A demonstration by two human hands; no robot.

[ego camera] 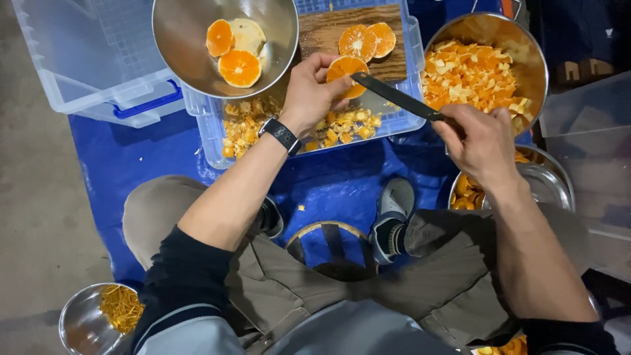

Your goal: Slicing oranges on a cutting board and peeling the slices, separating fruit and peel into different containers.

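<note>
Orange half (346, 72) pinched in the left hand (309, 92); right hand (480, 141) grips a knife (394, 97) touching it

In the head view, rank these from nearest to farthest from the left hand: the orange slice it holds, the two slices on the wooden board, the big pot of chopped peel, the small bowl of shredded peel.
1. Orange slice: in the left hand.
2. Two slices on the wooden board: just beyond, upper right.
3. Pot of chopped peel: far right.
4. Small bowl of shredded peel: bottom left, by the knee.
</note>
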